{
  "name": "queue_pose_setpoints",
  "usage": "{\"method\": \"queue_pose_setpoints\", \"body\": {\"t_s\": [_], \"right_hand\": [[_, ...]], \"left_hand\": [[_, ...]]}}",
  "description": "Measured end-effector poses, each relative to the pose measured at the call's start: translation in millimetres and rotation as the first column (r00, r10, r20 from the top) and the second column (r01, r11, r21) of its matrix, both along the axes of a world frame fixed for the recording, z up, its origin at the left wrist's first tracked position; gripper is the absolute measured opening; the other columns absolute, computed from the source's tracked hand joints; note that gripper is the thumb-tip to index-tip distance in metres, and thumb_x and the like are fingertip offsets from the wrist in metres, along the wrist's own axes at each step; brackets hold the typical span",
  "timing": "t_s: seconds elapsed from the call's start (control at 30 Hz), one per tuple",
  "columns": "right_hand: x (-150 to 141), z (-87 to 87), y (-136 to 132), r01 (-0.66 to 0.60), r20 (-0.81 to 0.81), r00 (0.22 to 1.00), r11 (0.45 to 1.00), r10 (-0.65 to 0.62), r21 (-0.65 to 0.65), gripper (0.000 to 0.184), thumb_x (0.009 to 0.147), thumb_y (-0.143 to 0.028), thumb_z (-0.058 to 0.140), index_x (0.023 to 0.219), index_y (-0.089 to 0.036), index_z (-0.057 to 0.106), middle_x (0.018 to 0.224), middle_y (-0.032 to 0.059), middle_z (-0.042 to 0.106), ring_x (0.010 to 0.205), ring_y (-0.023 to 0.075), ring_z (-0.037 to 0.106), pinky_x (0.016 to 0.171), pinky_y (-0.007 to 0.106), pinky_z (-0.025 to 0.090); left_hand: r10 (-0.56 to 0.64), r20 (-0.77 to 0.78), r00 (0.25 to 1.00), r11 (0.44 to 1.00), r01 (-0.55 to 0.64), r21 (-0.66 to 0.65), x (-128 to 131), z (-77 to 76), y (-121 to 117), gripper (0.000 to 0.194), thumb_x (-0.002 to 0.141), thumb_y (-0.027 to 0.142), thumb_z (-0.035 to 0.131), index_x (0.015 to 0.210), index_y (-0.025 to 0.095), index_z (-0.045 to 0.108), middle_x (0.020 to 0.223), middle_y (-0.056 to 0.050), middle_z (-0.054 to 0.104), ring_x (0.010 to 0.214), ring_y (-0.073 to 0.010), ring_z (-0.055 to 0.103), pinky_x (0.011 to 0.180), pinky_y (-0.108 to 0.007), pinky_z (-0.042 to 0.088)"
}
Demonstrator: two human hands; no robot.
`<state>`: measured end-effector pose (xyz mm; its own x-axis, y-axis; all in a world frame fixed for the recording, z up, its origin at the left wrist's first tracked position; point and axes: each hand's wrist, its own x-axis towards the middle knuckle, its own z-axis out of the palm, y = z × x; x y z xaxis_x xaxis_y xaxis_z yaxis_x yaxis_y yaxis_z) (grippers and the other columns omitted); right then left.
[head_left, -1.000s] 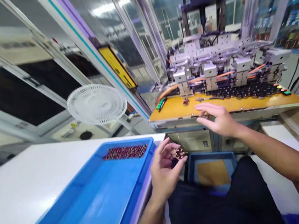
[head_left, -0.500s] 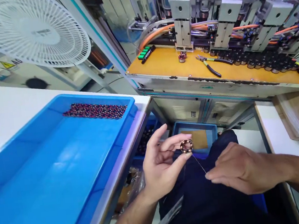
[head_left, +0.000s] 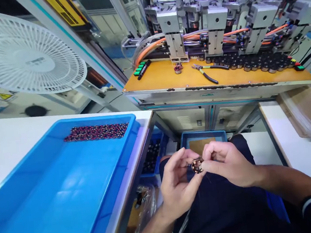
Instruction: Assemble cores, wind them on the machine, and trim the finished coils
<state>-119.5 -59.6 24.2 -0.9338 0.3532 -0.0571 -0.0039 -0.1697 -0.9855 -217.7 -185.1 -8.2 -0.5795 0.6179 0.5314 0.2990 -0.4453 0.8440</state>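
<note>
While your left hand (head_left: 177,190) holds the copper-wound ring (head_left: 196,167) by its edge, thumb below and fingers above, the ring's open face stays uncovered, probably so that you can see into the windings. That grip is closed on the ring, which sits to the right of the large blue tray (head_left: 85,190), outside its wall and above your lap. Your right hand (head_left: 227,162) meets the ring from the side farther from the tray, thumb tip at the rim and fingers bunched behind; whether they clamp the ring itself or a fine wire, I cannot tell. Bringing both hands together likely lets one steady such a small piece while the other does the fine work.

Within the tray, a block of wound parts (head_left: 97,132) lies packed against the far end, perhaps to keep them orderly and leave the near floor free. Beyond the tray and to its right, the orange worktop (head_left: 157,83) carries pliers (head_left: 202,68) with handles splayed and pointing away from the tray, seemingly laid within your reach. On the tray side of those pliers, a couple of loose wound pieces (head_left: 178,69) stand apart from the crowded dark parts (head_left: 252,62), presumably to avoid mixing.
</note>
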Motion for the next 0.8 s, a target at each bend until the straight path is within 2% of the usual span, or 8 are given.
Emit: {"method": "queue_pose_setpoints", "body": {"t_s": [0.13,0.27,0.37,0.47,0.53,0.6,0.67,0.8], "right_hand": [[12,-18.0,-8,0.119,-0.054,0.990,0.978,-0.130,-0.170,0.030,0.085,-0.042,0.066,0.074,-0.018,0.052,0.065,-0.0030,0.053,0.062,0.0100,0.049,0.063,0.025,0.039],[12,-8.2,0,0.078,-0.009,0.997,0.989,-0.080,-0.129,0.034,0.077,-0.044,0.075,0.083,-0.017,0.055,0.072,-0.0028,0.052,0.066,0.0098,0.048,0.063,0.024,0.039],[9,-0.6,1,0.022,0.001,1.000,0.993,-0.022,-0.116,0.037,0.076,-0.048,0.075,0.079,-0.017,0.054,0.074,-0.0018,0.052,0.069,0.0109,0.049,0.065,0.025,0.039],[12,-7.2,-5,0.086,0.006,0.996,0.979,-0.086,-0.183,0.038,0.081,-0.050,0.069,0.074,-0.018,0.051,0.070,-0.0022,0.050,0.068,0.0112,0.047,0.065,0.026,0.038],[16,-12.7,-7,0.112,0.008,0.994,0.972,-0.113,-0.207,0.036,0.084,-0.049,0.067,0.074,-0.018,0.051,0.069,-0.0023,0.050,0.067,0.0114,0.047,0.066,0.026,0.039],[18,-11.8,-5,0.078,-0.002,0.997,0.983,-0.080,-0.167,0.033,0.086,-0.047,0.065,0.078,-0.018,0.052,0.071,-0.0014,0.052,0.068,0.0117,0.048,0.066,0.026,0.039],[16,-3.4,0,0.032,-0.009,0.999,0.998,-0.033,-0.062,0.029,0.085,-0.043,0.067,0.083,-0.018,0.052,0.074,-0.0012,0.053,0.068,0.0112,0.048,0.064,0.025,0.040],[7,18.2,10,-0.057,0.044,0.998,0.981,0.049,0.187,0.022,0.084,-0.033,0.065,0.076,-0.017,0.052,0.070,-0.0023,0.052,0.063,0.0094,0.047,0.060,0.023,0.038]], "left_hand": [[-0.029,0.120,0.992,1.000,0.028,0.005,-2,1.8,2,0.070,0.075,0.000,0.071,0.133,0.030,0.049,0.104,-0.004,0.070,0.081,-0.0110,0.070,0.071,-0.020,0.059],[-0.060,0.083,0.995,0.998,0.060,0.007,-2,1.0,-1,0.072,0.076,-0.003,0.068,0.136,0.030,0.046,0.109,-0.006,0.072,0.094,-0.0148,0.071,0.082,-0.025,0.059],[-0.116,0.067,0.991,0.993,0.115,0.013,-1,1.2,-2,0.074,0.077,-0.006,0.065,0.138,0.032,0.045,0.113,-0.005,0.072,0.101,-0.0151,0.070,0.087,-0.026,0.058],[-0.185,0.194,0.963,0.982,0.186,0.015,-2,2.6,-3,0.068,0.079,-0.004,0.064,0.135,0.032,0.048,0.114,-0.005,0.073,0.099,-0.0149,0.071,0.085,-0.024,0.059],[-0.227,0.286,0.931,0.972,0.235,0.008,-5,3.2,-5,0.056,0.079,-0.002,0.065,0.125,0.029,0.057,0.113,-0.007,0.073,0.094,-0.0158,0.073,0.082,-0.024,0.059],[-0.251,0.326,0.911,0.963,0.269,-0.011,-10,3.1,-7,0.041,0.079,0.000,0.067,0.112,0.025,0.066,0.113,-0.009,0.073,0.090,-0.0172,0.073,0.080,-0.026,0.060],[-0.266,0.320,0.909,0.955,0.293,-0.039,-14,2.8,-8,0.031,0.080,0.005,0.068,0.106,0.022,0.070,0.115,-0.012,0.071,0.091,-0.0179,0.072,0.080,-0.026,0.059],[-0.301,0.315,0.900,0.940,0.335,-0.061,-17,2.5,-5,0.033,0.074,0.016,0.077,0.106,0.022,0.073,0.113,-0.010,0.064,0.095,-0.0169,0.066,0.080,-0.024,0.057]]}}
